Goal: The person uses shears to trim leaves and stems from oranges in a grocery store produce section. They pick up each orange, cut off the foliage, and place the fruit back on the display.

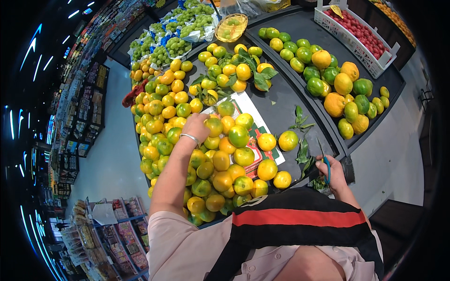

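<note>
My left hand (pixel 196 127), with a silver bangle at the wrist, reaches onto a heap of yellow-green mandarins. Its fingers close over the side of one mandarin (pixel 214 127); the fingertips are partly hidden. In my right hand (pixel 335 175), by the display's front right edge, is a pair of scissors with teal handles (pixel 327 170). The blades point away from me, towards cut green leaves (pixel 303 151) on the dark display surface. A printed cardboard sheet (pixel 262 131) lies partly under the mandarins. Farther back, several mandarins still bear leafy stems (pixel 251 65).
A raised divider (pixel 299 80) separates a second group of green and orange citrus (pixel 342 84) on the right. Green grapes (pixel 190 28), a wicker basket (pixel 231 28) and a white crate of small red fruit (pixel 358 38) stand at the back. Shelves of packets (pixel 123 232) stand left.
</note>
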`<move>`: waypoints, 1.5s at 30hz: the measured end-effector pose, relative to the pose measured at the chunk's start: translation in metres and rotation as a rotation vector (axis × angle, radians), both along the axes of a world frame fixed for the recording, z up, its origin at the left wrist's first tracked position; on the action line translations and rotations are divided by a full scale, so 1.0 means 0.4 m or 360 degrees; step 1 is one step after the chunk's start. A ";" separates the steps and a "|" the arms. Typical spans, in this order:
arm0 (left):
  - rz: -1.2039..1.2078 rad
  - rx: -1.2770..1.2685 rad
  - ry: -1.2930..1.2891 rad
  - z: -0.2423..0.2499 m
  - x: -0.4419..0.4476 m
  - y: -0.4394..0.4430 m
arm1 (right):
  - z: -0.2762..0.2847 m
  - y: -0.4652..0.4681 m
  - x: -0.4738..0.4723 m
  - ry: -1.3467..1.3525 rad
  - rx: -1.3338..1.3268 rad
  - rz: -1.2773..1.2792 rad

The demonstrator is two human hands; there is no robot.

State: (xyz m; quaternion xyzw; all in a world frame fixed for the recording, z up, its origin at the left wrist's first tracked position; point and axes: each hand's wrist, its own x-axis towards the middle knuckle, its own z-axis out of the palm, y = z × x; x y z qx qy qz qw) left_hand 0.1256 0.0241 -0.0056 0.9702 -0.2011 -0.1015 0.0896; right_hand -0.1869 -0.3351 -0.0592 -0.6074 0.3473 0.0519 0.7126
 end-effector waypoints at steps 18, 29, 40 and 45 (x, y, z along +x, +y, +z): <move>0.0368 0.0370 -0.0180 -0.078 0.239 -0.170 | 0.031 0.004 0.017 -0.0043 -0.0020 -0.0117; 0.0425 -0.2537 0.1970 -0.044 -0.170 -0.307 | 0.113 0.061 0.067 -0.0402 -0.0210 0.0244; 0.0425 -0.2860 0.2696 -0.074 -0.416 -0.451 | 0.062 0.042 -0.019 -0.0349 -0.0450 0.0368; 0.0301 -0.2635 0.2623 -0.099 -0.435 -0.452 | 0.043 0.029 -0.037 -0.0357 -0.0500 0.0242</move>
